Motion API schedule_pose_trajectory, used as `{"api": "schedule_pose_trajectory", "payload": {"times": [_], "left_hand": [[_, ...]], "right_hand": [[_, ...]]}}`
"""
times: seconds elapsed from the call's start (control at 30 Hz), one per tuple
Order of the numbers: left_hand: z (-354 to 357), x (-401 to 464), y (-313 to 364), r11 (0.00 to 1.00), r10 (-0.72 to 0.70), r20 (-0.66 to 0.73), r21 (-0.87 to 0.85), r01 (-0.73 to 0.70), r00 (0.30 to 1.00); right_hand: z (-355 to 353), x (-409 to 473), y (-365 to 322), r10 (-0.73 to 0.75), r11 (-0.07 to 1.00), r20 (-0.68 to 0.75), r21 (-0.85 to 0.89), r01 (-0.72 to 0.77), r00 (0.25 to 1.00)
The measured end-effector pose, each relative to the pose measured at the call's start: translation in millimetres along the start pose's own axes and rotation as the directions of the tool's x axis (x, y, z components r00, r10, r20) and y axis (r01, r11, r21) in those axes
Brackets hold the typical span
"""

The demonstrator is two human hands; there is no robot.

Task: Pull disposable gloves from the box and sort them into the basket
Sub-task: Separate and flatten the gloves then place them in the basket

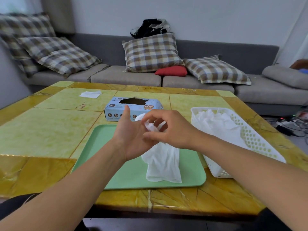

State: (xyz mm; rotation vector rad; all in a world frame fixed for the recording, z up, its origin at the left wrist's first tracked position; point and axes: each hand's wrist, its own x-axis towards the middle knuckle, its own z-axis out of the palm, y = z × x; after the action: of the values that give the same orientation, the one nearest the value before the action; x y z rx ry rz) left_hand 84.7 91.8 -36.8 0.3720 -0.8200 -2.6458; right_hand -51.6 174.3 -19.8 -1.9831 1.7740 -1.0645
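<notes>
Head view, only one given. Both hands meet over the green tray (116, 180), centre-near on the yellow table (41, 130). Right hand (168, 130) has fingers curled, pinching the bunched top of a white glove (162, 164); rest of the glove hangs down w/ its lower edge resting on the tray. Left hand (131, 139) is beside it, palm turned in, thumb straight up, fingers mostly hidden behind the glove & the right hand, so can't tell if it grips or only steadies.

Glove box (133, 108), light blue, marked XL, sits just beyond the tray, oval slot up top; slot looks dark, can't see what's left inside. White perforated basket (250, 135) is right of the tray, touching or nearly so, already piled w/ white gloves (216, 122). Small white scrap (90, 94) lies far-left on the table.

Handling, my read: glove is thin film, near weightless, fully limp, prob. slippery & clingy, tears if yanked. Best hold = light pinch at the gathered cuff end, as the right hand has it; let it dangle, don't squeeze hard. A drop into the basket needs no force.
</notes>
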Motion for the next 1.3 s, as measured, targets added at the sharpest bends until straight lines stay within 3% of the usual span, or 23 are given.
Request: {"api": "schedule_pose_trajectory", "payload": {"times": [0.07, 0.17, 0.2, 0.27, 0.3, 0.37, 0.4, 0.43, 0.5, 0.57, 0.73, 0.83, 0.93, 1.1, 1.3], "left_hand": [[0, 1, 0, 0.999, 0.025, 0.02, 0.023, -0.026, 0.999], [-3, 6, 4, 0.976, 0.008, -0.038, 0.218, 0.0, 0.999], [-2, 6, 8, 0.926, 0.006, -0.119, 0.376, 0.039, 0.993], [2, 0, 15, 0.66, 0.112, -0.285, 0.738, 0.143, 0.952], [4, -3, 18, 0.51, 0.228, -0.314, 0.845, 0.161, 0.922], [0, 1, 26, 0.319, 0.468, -0.206, 0.946, 0.053, 0.859], [0, 1, 30, 0.264, 0.513, -0.102, 0.963, -0.044, 0.853], [2, 2, 32, 0.239, 0.472, 0.007, 0.962, -0.135, 0.882], [9, 8, 31, 0.24, 0.293, 0.155, 0.943, -0.229, 0.944], [20, 12, 24, 0.252, 0.178, 0.241, 0.926, -0.281, 0.954], [38, 20, 22, 0.231, 0.387, 0.121, 0.947, -0.223, 0.914], [41, 22, 33, 0.243, 0.541, 0.098, 0.933, -0.267, 0.835], [38, 19, 31, 0.246, 0.579, 0.126, 0.915, -0.32, 0.805], [28, 12, 25, 0.371, 0.554, 0.157, 0.832, -0.412, 0.817], [30, 8, 42, 0.489, 0.5, 0.136, 0.771, -0.408, 0.855]], "right_hand": [[2, 3, 0, 0.052, 0.987, -0.059, 0.154, -0.042, 0.997], [-13, 13, 5, 0.187, 0.924, -0.261, 0.374, -0.08, 0.947], [-23, 17, 7, 0.248, 0.893, -0.319, 0.441, -0.088, 0.915], [-47, 20, 9, 0.322, 0.825, -0.347, 0.559, -0.081, 0.881], [-58, 19, 9, 0.323, 0.808, -0.315, 0.583, -0.086, 0.893], [-75, 15, 8, 0.287, 0.819, -0.158, 0.552, -0.157, 0.945], [-79, 12, 7, 0.268, 0.828, -0.036, 0.519, -0.212, 0.963], [-80, 9, 5, 0.251, 0.831, 0.096, 0.49, -0.265, 0.963], [-79, 6, 2, 0.209, 0.826, 0.293, 0.458, -0.329, 0.933], [-73, 6, 1, 0.182, 0.799, 0.33, 0.499, -0.335, 0.926], [-67, 9, 2, 0.317, 0.729, 0.136, 0.599, -0.332, 0.939], [-65, 6, 6, 0.414, 0.694, 0.215, 0.555, -0.46, 0.884], [-62, 2, 9, 0.44, 0.652, 0.265, 0.563, -0.508, 0.858], [-66, 6, 9, 0.34, 0.822, 0.025, 0.478, -0.31, 0.94], [-71, 11, -4, 0.156, 0.878, -0.193, 0.477, -0.047, 0.969]]}}
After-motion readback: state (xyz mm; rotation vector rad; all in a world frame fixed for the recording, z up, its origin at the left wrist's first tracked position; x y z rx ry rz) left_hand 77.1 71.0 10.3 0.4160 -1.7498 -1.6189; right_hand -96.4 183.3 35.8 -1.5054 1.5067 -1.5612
